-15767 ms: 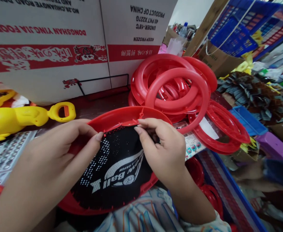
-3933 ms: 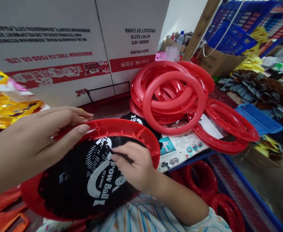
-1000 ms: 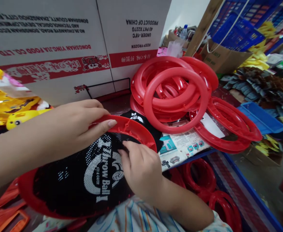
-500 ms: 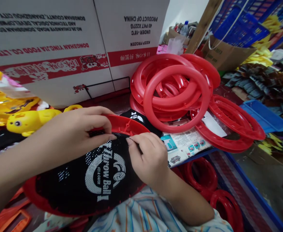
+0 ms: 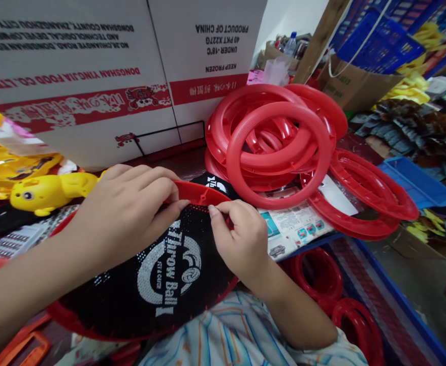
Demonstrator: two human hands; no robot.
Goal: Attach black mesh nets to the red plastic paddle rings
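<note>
Head view, white cardboard boxes point(image 5: 93, 76) behind, pile of red rings point(image 5: 276, 152) on the worktop, red hoop point(image 5: 196, 192) across the lap near them, black mesh point(image 5: 108, 300) stretched inside it, left hand point(image 5: 127, 213) fingers clamped on the far rim, right hand point(image 5: 242, 244) fingers pinching the mesh edge alongside.

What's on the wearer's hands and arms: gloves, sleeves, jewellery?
Left hand and right hand are bare: no gloves, rings or watch in view. Forearms uncovered. The right arm ends in a short pale sleeve with blue and orange stripes. No left sleeve shows.
</note>
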